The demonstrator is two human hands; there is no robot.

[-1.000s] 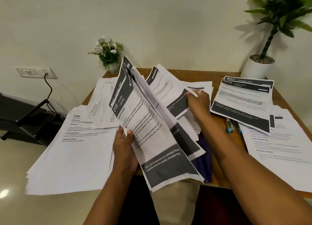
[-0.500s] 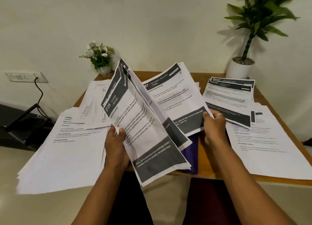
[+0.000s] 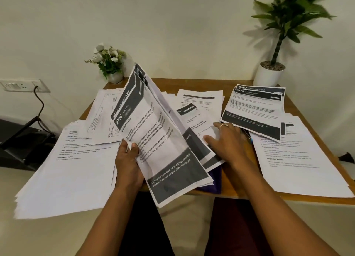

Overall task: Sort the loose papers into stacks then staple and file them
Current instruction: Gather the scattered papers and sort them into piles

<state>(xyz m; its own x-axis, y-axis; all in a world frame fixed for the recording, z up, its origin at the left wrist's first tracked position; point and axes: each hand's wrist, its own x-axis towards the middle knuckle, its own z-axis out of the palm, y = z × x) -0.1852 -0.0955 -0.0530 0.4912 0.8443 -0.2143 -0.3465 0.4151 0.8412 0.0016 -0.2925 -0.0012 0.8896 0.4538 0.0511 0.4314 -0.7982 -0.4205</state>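
Ring (image 3: 223,125) on right hand (image 3: 226,141)

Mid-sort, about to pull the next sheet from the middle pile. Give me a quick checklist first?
1. Left hand grips the dark-banded printed paper bundle: ok.
2. Right hand free, resting on the loose white middle sheets: ok.
3. Dark-headed paper stack at back right uncovered: ok.
4. Large white paper stack at left fully on the brown wooden table: not ok, overhangs the edge.
5. Stapler within reach: cannot tell, none visible.
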